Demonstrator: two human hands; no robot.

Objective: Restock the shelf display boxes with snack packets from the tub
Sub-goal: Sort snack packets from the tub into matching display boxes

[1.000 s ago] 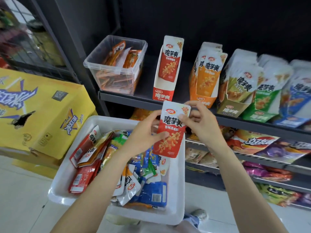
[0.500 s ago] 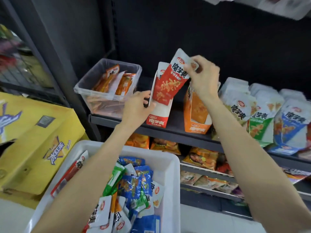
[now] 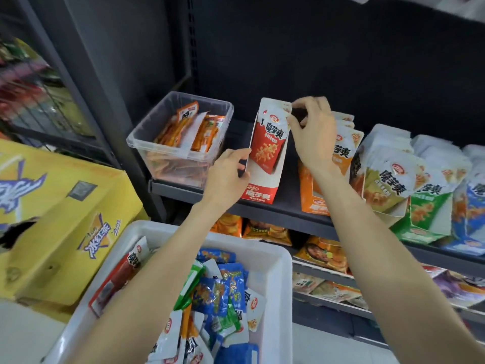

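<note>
At frame centre, the right hand (image 3: 312, 130) pinched the red-and-white foil snack packet (image 3: 269, 139), half-seated in the red-and-white cardboard display box (image 3: 262, 190); the left hand (image 3: 227, 177), gripping the box's side, should brace it.

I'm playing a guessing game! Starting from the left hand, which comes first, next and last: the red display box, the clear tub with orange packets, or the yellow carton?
1. Red display box, touching the left hand on its right.
2. Clear tub, up-left on the same shelf.
3. Yellow carton, far left, off the shelf.
</note>
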